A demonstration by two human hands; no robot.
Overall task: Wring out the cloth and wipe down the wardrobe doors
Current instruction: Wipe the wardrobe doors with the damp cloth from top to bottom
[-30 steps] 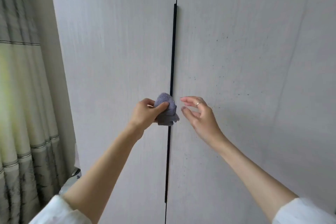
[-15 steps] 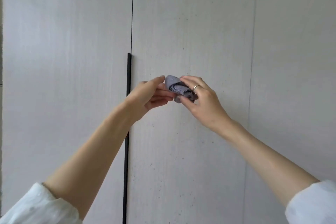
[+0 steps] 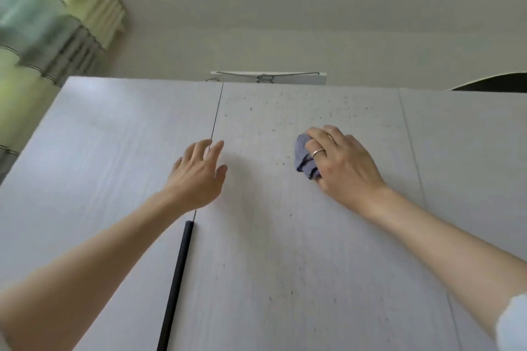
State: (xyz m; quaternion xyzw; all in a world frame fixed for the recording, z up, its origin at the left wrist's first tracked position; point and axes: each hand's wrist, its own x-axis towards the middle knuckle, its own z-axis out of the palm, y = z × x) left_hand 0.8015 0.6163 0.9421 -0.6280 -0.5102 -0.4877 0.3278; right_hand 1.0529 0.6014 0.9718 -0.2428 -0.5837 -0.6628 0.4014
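Note:
A small grey-blue cloth (image 3: 304, 157) is bunched under my right hand (image 3: 340, 164), which holds it pressed against the upper part of a pale wardrobe door (image 3: 285, 236). That door is speckled with small dark spots. My left hand (image 3: 199, 177) has its fingers spread and lies flat on the seam between this door and the left door (image 3: 108, 174), just above the top of a black vertical handle (image 3: 176, 279).
The wardrobe's top edge runs across the upper middle, with a white box (image 3: 268, 77) and a dark curved object (image 3: 496, 83) on it. A green-grey curtain (image 3: 42, 31) hangs at the far left. A further door panel (image 3: 470, 174) lies to the right.
The cloth passed from my left hand to my right. My right hand carried it up and right onto the door. My left hand let go and opened on the seam. The view tilted up.

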